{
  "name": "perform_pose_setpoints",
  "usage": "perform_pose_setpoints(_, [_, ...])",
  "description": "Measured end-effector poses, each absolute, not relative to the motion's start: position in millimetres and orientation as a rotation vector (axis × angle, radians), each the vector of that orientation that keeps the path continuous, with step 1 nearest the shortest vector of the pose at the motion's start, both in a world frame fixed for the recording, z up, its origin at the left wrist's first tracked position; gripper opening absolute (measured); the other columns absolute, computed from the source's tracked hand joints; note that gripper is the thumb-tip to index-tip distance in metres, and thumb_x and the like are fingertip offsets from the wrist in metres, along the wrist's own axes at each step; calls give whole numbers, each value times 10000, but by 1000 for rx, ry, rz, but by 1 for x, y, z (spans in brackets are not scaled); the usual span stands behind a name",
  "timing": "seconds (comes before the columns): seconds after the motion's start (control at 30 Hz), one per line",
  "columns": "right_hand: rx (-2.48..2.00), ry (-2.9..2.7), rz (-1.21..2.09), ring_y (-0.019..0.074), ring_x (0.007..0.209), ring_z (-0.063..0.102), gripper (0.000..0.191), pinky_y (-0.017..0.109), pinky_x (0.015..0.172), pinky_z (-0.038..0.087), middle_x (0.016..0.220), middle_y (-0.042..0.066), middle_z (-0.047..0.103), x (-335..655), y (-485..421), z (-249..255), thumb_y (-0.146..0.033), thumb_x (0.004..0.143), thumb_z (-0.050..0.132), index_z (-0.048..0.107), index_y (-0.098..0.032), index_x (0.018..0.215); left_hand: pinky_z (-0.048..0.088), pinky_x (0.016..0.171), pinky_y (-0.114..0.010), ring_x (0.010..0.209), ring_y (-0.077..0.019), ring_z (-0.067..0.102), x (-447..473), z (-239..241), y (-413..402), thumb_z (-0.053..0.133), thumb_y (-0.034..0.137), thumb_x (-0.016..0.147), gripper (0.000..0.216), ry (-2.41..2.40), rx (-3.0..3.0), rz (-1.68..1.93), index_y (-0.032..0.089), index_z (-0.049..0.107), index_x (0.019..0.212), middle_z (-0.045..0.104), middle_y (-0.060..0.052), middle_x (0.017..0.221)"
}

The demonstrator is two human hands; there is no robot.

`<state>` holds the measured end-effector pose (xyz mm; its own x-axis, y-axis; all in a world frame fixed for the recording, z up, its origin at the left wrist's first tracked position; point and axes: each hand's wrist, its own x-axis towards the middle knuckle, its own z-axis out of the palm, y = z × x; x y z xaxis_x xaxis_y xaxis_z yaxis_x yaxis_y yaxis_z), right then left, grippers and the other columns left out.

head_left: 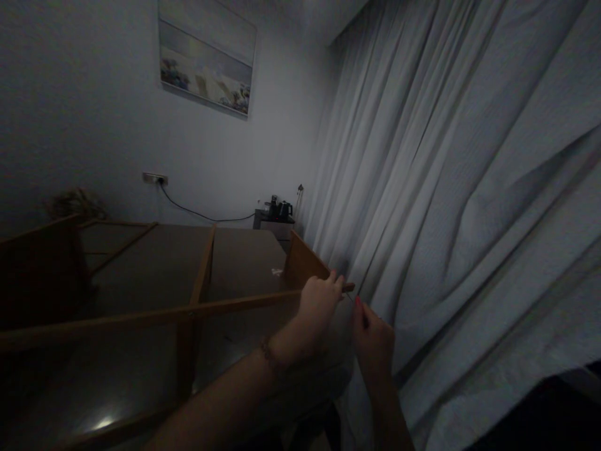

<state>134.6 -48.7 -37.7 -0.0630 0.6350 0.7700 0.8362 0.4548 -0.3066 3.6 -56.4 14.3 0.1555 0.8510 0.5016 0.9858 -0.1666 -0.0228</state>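
Observation:
A wooden frame [239, 305] lies across the table, its long rail running from the left edge to a free end near the curtain. My left hand [319, 304] is wrapped around that rail close to its right end, beside an upright wooden panel [303, 260]. Just past the rail's end, my right hand [373, 335] is closed in a pinch. Between its fingertips and the rail shows a thin dark rod [350, 297], perhaps a hex key; dim light hides its exact kind.
Grey-white curtains [422, 188] hang close along the right side. A crossbar [204, 263] and a second wooden panel [42, 269] belong to the frame on the left. Behind the table [244, 250], a small cabinet [275, 224] bears a black kettle [284, 210], with a cord running to a wall socket [154, 178].

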Motion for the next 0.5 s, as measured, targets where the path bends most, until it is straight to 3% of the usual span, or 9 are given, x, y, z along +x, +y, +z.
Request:
perform_pose_setpoints(0.23, [-1216, -1701, -35, 136, 491, 524, 571, 247, 532, 308, 555, 43, 616, 131, -50, -38, -542, 963, 304, 612, -178, 648, 504, 701, -301, 942, -220, 685, 4, 16, -61, 561, 278, 904, 372, -1781, -2101, -551, 179, 532, 1262, 617, -109, 1270])
perform_pose_setpoints(0.5, [-1035, -1708, -6, 111, 509, 437, 471, 237, 535, 297, 558, -11, 521, 144, -36, -43, -488, 942, 394, 541, -178, 621, 498, 677, -305, 930, -224, 685, 4, 18, -64, 574, 316, 895, 416, -1771, -2086, -551, 192, 514, 1287, 606, -97, 1291])
